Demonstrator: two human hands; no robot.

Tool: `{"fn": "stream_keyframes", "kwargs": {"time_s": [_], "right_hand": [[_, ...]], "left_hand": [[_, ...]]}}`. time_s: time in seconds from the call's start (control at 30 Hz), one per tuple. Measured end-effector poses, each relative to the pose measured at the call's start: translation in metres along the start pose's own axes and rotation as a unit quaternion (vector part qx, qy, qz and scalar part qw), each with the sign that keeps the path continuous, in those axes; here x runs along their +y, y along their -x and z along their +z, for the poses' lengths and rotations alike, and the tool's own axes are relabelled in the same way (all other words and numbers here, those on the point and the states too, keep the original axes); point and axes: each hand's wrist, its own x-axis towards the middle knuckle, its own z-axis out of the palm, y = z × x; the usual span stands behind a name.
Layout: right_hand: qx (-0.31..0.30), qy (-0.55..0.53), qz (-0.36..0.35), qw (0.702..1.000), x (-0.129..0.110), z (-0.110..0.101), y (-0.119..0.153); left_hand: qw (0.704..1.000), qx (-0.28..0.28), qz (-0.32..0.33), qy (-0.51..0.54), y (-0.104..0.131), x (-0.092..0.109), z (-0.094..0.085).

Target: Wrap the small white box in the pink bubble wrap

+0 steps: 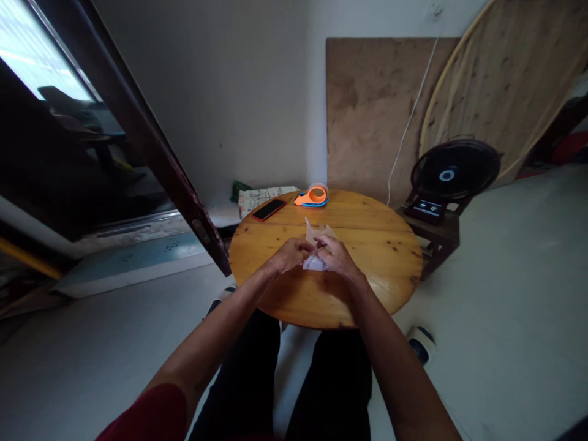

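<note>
A thin, whitish, see-through plastic bag (315,264) sits on the round wooden table (381,245), its loose ends standing up at the far side. From the left, my left hand (293,253) grips it with bent fingers. My right hand (336,255) pinches the same bag from the right, close beside the left one. Something pale seems to lie inside, but I cannot make out what. Beyond my hands, near the table's far edge, stands an orange and blue tape dispenser (316,195) with a roll of clear tape.
A phone with a red edge (269,210) lies at the far left of the table, by a printed sheet (261,197). On the right, a black fan (452,171) stands on a dark stool (443,231). Wooden boards (367,110) lean on the wall, with a white cable hanging down.
</note>
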Motion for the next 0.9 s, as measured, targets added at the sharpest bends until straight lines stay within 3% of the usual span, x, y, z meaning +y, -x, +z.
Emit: {"fn": "stream_keyframes", "kwargs": {"time_s": [0.07, 0.2, 0.3, 0.43, 0.6, 0.9], "right_hand": [[-0.001, -0.006, 0.022, 1.0, 0.003, 0.001, -0.001], [0.018, 0.0, 0.038, 0.999, 0.009, 0.004, -0.003], [0.046, 0.008, 0.039, 0.998, 0.012, 0.004, -0.003], [0.076, 0.04, 0.079, 0.993, 0.018, 0.001, -0.003], [0.1, 0.073, 0.124, 0.985, 0.024, -0.003, -0.003], [0.095, 0.096, 0.145, 0.98, 0.037, -0.011, -0.003]], "left_hand": [[0.992, 0.046, 0.071, -0.099, 0.002, -0.007, 0.007], [0.942, 0.129, 0.203, -0.236, 0.005, -0.021, 0.017], [0.912, 0.165, 0.274, -0.259, 0.004, -0.033, 0.021], [0.892, 0.202, 0.345, -0.212, 0.001, -0.051, 0.03], [0.877, 0.239, 0.375, -0.179, 0.0, -0.06, 0.041], [0.873, 0.235, 0.376, -0.203, 0.003, -0.057, 0.041]]}}
